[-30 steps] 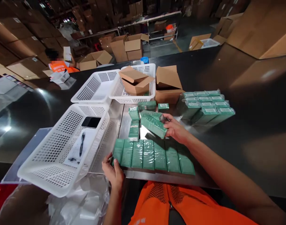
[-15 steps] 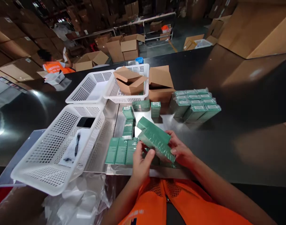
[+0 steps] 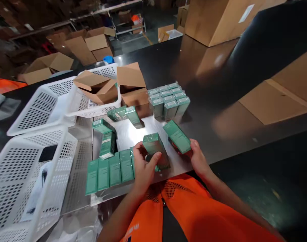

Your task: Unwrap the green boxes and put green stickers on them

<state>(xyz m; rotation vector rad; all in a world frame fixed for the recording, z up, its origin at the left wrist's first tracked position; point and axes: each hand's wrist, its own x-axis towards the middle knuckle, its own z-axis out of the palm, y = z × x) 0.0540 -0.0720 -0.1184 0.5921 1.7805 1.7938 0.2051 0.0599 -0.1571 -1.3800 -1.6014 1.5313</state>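
Observation:
My left hand (image 3: 145, 168) is closed around a shrink-wrapped green box (image 3: 155, 149), thumb on its near side. Tilted in my right hand (image 3: 197, 156) is another green box (image 3: 177, 136), gripped at its near right end. The two boxes are apart from each other. Left of my left hand, a row of several green boxes (image 3: 115, 169) lies along the table's near edge, partly hidden by that hand. Behind the row are a few more green boxes (image 3: 108, 144) at different angles. A block of wrapped green boxes (image 3: 168, 101) stands farther back.
White perforated baskets (image 3: 64, 161) stand on the left; the nearest holds a black flat item (image 3: 48, 153) and a pen on paper. Open cardboard boxes (image 3: 132, 79) are behind the green boxes. A large carton (image 3: 206, 20) stands at the back, another carton (image 3: 281, 90) at right.
The two green boxes, earlier held together between both hands, are now separated, one in each hand. My right hand has moved its box away to the right. The view has swung right.

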